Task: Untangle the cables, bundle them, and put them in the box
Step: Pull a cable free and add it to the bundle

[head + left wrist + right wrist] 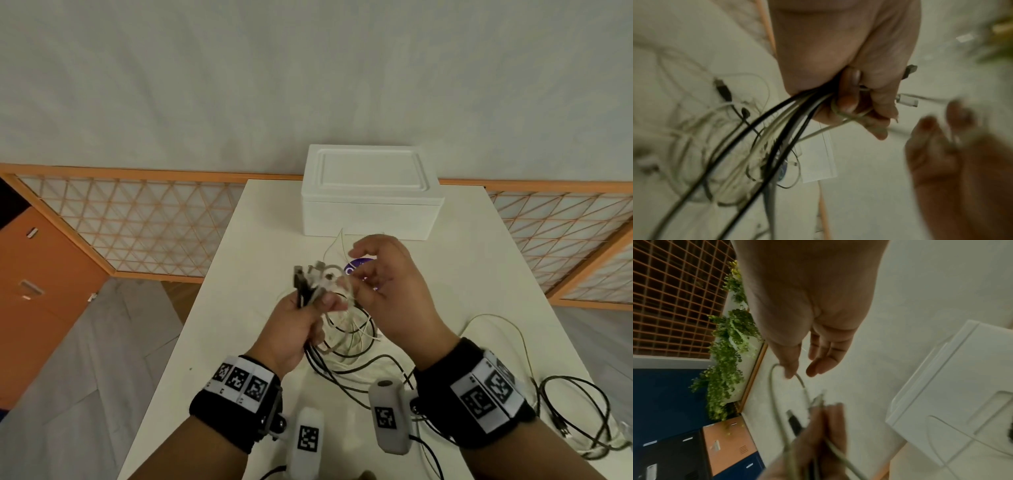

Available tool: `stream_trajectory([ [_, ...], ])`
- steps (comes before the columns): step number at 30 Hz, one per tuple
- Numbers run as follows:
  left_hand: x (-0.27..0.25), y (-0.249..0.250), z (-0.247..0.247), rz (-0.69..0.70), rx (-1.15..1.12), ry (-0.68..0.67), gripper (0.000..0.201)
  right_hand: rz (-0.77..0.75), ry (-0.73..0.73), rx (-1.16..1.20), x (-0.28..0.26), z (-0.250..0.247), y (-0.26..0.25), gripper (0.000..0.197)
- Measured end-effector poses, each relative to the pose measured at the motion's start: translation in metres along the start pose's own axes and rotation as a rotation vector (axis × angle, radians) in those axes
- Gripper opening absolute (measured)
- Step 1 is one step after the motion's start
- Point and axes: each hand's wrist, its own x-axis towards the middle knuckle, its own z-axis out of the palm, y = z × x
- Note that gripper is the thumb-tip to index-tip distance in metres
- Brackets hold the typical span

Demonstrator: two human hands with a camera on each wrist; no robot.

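Note:
Over the white table (pixel 236 308), my left hand (pixel 301 322) grips a bunch of black and white cables (pixel 310 284) just below their plugs, which stick up above the fist. In the left wrist view the cables (pixel 781 129) fan out from under the curled fingers (pixel 849 91) down to a tangle (pixel 346 339) on the table. My right hand (pixel 387 284) hovers close to the right of the plugs. Its thumb (pixel 790 371) touches a loop of whitish cable (pixel 774 394), and its fingers (pixel 822 365) stand apart from the thumb. The white foam box (pixel 370 195) sits at the table's far end with its lid on.
A purple round object (pixel 356 267) lies partly hidden behind my right hand. More black and pale cable (pixel 579 411) sprawls by the table's right edge. Orange lattice screens (pixel 137 226) flank the table, and the floor drops away on the left.

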Motion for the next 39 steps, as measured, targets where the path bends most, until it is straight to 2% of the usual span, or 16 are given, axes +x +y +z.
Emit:
stream_trajectory([
  [2,0.002,0.006,-0.002,-0.015,-0.235,0.041,0.017,0.154,0.005,-0.091,0.002,0.002,0.013,0.042],
  [4,0.003,0.012,-0.003,0.009,-0.338,0.022,0.019,0.206,-0.221,-0.208,0.000,0.006,0.021,0.036],
  [6,0.003,0.018,0.000,0.037,-0.372,-0.010,0.022,0.066,-0.505,-0.286,-0.004,0.017,0.026,0.021],
  [8,0.004,0.021,0.004,0.053,-0.376,-0.059,0.024,-0.019,-0.629,-0.390,-0.008,0.028,0.032,0.006],
  [11,0.007,0.019,0.003,0.079,-0.315,-0.130,0.026,-0.019,-0.502,-0.564,-0.004,0.031,0.046,0.032],
  [14,0.012,0.014,0.000,0.126,-0.218,-0.151,0.079,0.004,-0.413,-0.462,0.006,0.021,0.038,0.018],
  [17,0.022,0.006,0.001,0.115,-0.240,-0.138,0.095,-0.038,-0.187,-0.208,0.015,0.005,0.013,0.032],
  [19,0.028,0.000,0.004,0.101,-0.253,-0.118,0.079,-0.093,-0.098,-0.135,0.020,-0.004,-0.003,0.036],
  [22,0.028,0.005,0.012,0.079,-0.039,-0.089,0.018,-0.139,-0.009,-0.130,0.021,-0.009,-0.016,0.028],
  [24,0.030,0.007,0.017,0.066,0.102,-0.016,0.035,-0.145,0.062,-0.014,0.021,-0.011,-0.019,0.036],
  [26,0.032,0.009,0.019,0.097,0.097,0.054,0.022,-0.038,0.082,0.106,0.023,-0.012,-0.010,0.053],
  [28,0.035,0.011,0.021,0.112,0.017,0.084,0.010,0.103,0.033,0.047,0.023,-0.012,0.012,0.062],
  [32,0.036,0.021,0.028,0.087,-0.114,0.060,0.010,0.175,-0.476,-0.381,0.014,-0.002,0.049,0.024],
  [33,0.036,0.022,0.030,0.085,-0.121,0.046,0.010,0.171,-0.538,-0.421,0.012,0.001,0.051,0.015],
  [36,0.039,0.019,0.026,0.068,-0.154,0.020,0.011,0.189,-0.468,-0.377,0.014,0.002,0.043,0.010],
  [39,0.048,-0.006,0.013,0.052,0.048,0.006,0.015,0.188,-0.181,-0.132,0.022,-0.006,0.026,0.013],
])
